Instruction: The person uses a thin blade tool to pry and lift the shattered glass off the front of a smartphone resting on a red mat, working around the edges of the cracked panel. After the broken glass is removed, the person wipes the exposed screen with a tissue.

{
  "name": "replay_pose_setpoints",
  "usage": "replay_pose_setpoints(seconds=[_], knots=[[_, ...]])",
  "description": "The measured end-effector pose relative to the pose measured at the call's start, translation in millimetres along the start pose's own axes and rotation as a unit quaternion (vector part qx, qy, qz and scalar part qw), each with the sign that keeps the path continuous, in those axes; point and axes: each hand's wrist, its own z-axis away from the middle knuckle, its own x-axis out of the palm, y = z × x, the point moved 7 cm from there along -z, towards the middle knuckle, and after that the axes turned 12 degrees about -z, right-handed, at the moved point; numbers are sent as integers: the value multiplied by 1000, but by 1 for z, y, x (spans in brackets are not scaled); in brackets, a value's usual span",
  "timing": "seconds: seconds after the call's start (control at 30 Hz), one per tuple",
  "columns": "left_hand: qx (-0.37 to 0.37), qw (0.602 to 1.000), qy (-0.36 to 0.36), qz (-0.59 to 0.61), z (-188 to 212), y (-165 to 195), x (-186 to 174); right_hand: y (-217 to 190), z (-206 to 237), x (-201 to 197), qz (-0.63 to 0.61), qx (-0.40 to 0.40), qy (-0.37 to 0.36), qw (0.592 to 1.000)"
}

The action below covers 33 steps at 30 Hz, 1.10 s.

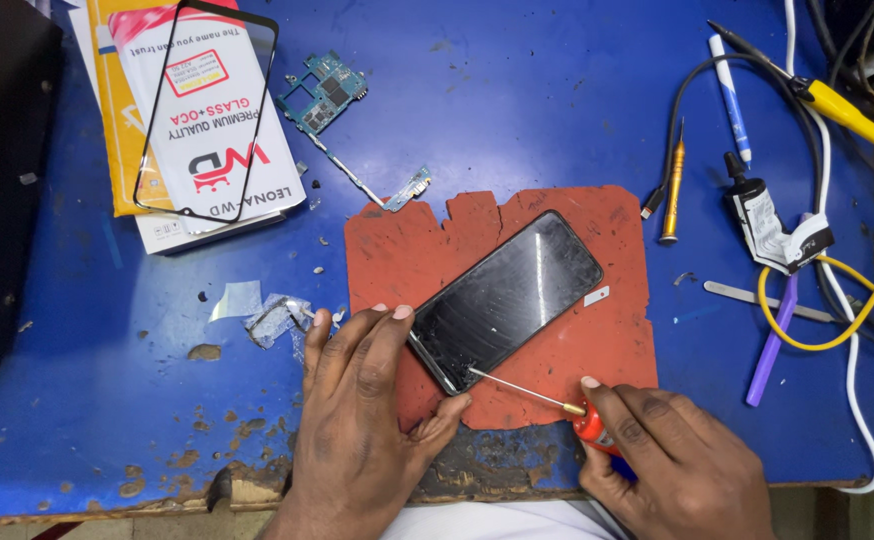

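phone [509, 298] lies on red mat [597, 340], long axis slanting lower-left to upper-right | left hand [362, 400] fingers spread, pinning its near end | right hand [662, 455] closed around screwdriver [537, 392], tip at phone's near corner, just right of left hand

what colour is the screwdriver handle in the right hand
Red, gripped by the right hand; the screwdriver shows in the head view.

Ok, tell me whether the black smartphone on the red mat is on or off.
Off: the black smartphone shows a dark screen with only glare.
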Motion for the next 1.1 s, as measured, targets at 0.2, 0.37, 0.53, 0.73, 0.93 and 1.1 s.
replay_pose_setpoints(seconds=[0.2,0.37,0.53,0.73,0.93,1.1], knots=[[2,1000,-2,0,0,0,0,-1,0,1,4,6,0,1000],[-2,1000,-2,1,1,-1,0,-1,1,2,5,9,-3,1000],[-4,1000,-6,4,1,-2,1,-1,1,3,5,4,-9,1000],[-9,1000,-10,10,1,-2,2,-1,2,3,4,-1,-13,1000],[-9,1000,-12,10,1,-2,2,-2,2,4,1,-7,-12,1000],[-8,1000,-13,6,1,-3,1,-3,2,4,3,-11,-11,1000]])
